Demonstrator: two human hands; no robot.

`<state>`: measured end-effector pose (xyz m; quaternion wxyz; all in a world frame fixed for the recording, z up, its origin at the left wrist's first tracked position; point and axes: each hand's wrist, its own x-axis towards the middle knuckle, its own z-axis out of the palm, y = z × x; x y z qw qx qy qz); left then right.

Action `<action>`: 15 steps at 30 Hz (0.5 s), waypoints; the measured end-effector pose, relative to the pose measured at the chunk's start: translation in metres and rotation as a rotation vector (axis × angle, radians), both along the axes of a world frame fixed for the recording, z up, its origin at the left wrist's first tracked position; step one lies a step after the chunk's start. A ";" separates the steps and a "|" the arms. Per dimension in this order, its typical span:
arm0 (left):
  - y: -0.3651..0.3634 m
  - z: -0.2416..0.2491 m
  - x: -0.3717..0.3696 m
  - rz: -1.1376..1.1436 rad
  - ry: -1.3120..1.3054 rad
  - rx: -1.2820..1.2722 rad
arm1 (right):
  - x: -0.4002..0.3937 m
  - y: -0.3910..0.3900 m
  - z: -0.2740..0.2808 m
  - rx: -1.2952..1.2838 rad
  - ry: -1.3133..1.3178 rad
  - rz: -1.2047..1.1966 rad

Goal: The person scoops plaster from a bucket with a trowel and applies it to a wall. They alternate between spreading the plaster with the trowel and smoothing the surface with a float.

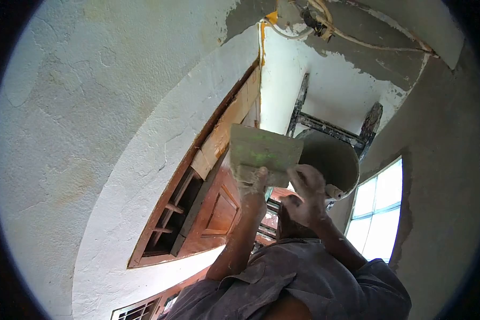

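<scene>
In my left hand (255, 184) is a flat, rectangular plaster-smeared board (265, 149) with greenish patches, tilted up in front of me. The thumb presses on its lower part while the fingers go behind it. My right hand (308, 196), dusted with plaster, hovers at the board's right edge with bent fingers apart from the thumb. Just beyond that hand a large round bucket (333, 160) shows its dark inside. A short rounded handle end (333, 192) shows by the bucket's rim, right next to my right hand; the rest of it is hidden.
A dark, plaster-spattered ladder (325, 125) rises behind the bucket. To the left, a wooden frame (194, 154) with a reddish panelled door (221, 213) is set in the white wall (160, 144). Loose cables (357, 41) hang near the top. A bright window (378, 202) opens at right.
</scene>
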<state>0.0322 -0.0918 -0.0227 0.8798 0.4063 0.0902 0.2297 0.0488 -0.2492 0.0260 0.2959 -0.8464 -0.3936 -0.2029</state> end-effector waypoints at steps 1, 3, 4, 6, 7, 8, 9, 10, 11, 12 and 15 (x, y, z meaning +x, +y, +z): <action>-0.003 0.010 -0.005 0.002 0.042 0.127 | -0.001 0.007 -0.005 0.021 0.003 0.006; -0.010 0.029 -0.009 0.026 0.129 0.374 | 0.005 0.028 -0.025 0.074 -0.001 0.019; -0.016 0.039 -0.011 0.048 0.177 0.489 | 0.014 0.034 -0.025 0.159 -0.037 0.016; -0.016 0.056 -0.010 0.066 0.231 0.675 | 0.026 0.040 -0.011 0.262 -0.035 0.067; -0.008 0.057 -0.006 0.035 0.135 0.734 | 0.033 0.043 -0.004 0.310 -0.032 0.091; 0.002 0.056 0.000 0.001 0.037 0.791 | 0.048 0.041 -0.006 0.439 0.171 0.217; 0.011 0.056 0.004 -0.034 -0.061 0.843 | 0.061 0.046 -0.001 0.515 0.319 0.146; 0.012 0.082 -0.005 0.048 -0.057 0.902 | 0.080 0.055 0.017 0.531 0.295 0.047; 0.024 0.106 -0.013 0.105 -0.076 1.007 | 0.099 0.064 0.035 0.548 0.275 -0.053; 0.031 0.136 -0.023 0.231 -0.143 1.102 | 0.117 0.073 0.052 0.564 0.260 -0.150; 0.066 0.201 -0.042 0.642 -0.437 1.313 | 0.205 0.104 0.078 0.672 0.050 -0.213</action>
